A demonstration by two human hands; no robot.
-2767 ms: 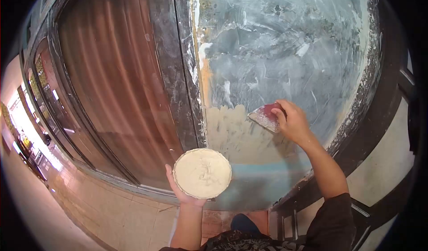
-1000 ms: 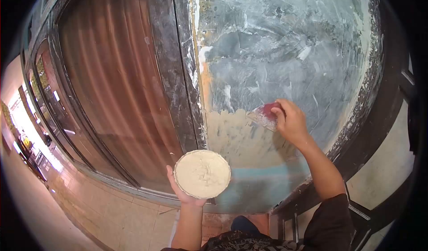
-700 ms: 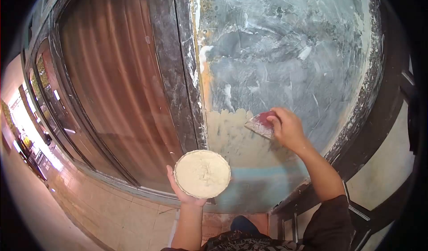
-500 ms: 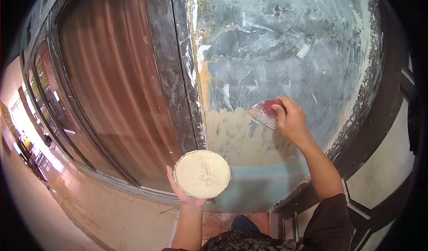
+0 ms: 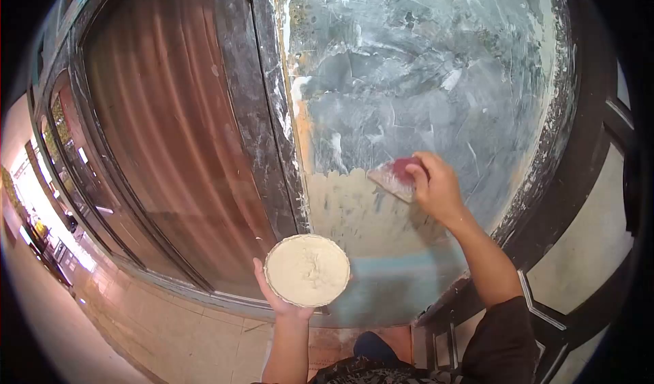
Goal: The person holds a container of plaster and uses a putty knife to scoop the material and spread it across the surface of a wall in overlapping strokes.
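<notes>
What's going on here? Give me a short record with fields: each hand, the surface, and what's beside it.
Left hand: holds up a round pan of cream-coloured putty from beneath.
Right hand: grips a red-handled scraper with a putty-smeared blade, blade against the panel.
Surface: grey-blue smeared upright panel, with a beige putty patch at its lower left.
Beside it: brown ribbed shutter to the left.

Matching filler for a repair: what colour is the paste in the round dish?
Pale cream paste, seen in the head view.
</notes>
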